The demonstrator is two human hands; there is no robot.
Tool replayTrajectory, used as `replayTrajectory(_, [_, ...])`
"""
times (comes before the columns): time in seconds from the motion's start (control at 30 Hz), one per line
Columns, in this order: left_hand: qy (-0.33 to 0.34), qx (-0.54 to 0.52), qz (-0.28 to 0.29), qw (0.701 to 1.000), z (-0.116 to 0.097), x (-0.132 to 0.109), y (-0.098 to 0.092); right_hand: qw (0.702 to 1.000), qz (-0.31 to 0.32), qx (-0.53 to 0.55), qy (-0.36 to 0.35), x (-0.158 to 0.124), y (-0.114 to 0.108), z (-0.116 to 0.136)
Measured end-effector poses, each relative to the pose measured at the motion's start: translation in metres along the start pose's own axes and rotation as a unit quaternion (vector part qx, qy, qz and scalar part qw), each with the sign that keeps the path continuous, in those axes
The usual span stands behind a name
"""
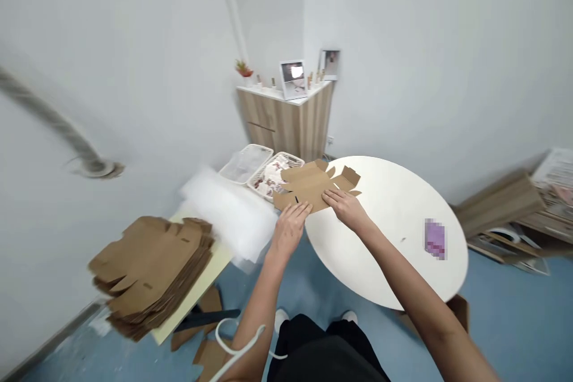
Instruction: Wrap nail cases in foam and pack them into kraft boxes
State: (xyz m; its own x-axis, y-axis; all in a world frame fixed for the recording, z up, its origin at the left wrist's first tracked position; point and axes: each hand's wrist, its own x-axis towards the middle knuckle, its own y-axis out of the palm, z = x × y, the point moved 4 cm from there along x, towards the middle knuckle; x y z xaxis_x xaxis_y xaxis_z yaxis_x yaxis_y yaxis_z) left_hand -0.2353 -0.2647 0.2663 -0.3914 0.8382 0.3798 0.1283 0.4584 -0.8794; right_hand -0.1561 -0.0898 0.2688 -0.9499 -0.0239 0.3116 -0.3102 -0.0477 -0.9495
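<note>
An unfolded brown cardboard box blank (308,180) with cut flaps lies at the left edge of the round white table (344,256), part of it reaching out past the edge toward the baskets. My left hand (292,224) is closed on its near left edge, fingers on top and the thumb side hidden. On its near right edge my right hand (344,205) also grips, fingers lying close together over the board near a raised flap. A small dark slot or mark shows in the cardboard beside my left fingers.
Left of me, a stack of flat cardboard blanks (147,262) and white translucent sheets (239,218) rest on a pale surface. Two white baskets (293,157) stand behind. A pixelated purple item (435,239) lies on the table's right. A wooden cabinet (286,125) fills the corner.
</note>
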Motion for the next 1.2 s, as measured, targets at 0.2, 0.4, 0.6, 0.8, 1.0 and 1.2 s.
replayTrajectory(0.2, [0.124, -0.07, 0.099, 0.985, -0.096, 0.052, 0.15, 0.982, 0.051, -0.033, 0.177, -0.169, 0.03, -0.098])
replayTrajectory(0.4, [0.176, -0.075, 0.19, 0.963, -0.128, 0.033, 0.264, 0.951, 0.117, -0.008, 0.285, -0.273, 0.105, -0.11])
replayTrajectory(0.6, [0.163, -0.025, 0.226, 0.96, -0.112, -0.011, 0.314, 0.932, 0.154, 0.046, 0.326, -0.311, 0.16, -0.086])
replayTrajectory(0.8, [0.154, -0.011, 0.222, 0.963, -0.105, -0.033, 0.318, 0.928, 0.14, 0.047, 0.342, -0.311, 0.164, -0.077])
replayTrajectory(1.0, [0.148, -0.018, 0.241, 0.959, -0.108, -0.022, 0.313, 0.907, 0.192, 0.087, 0.366, -0.301, 0.154, -0.084])
replayTrajectory(1.2, [0.168, -0.081, 0.239, 0.953, -0.132, 0.001, 0.318, 0.892, 0.218, 0.128, 0.374, -0.286, 0.147, -0.103])
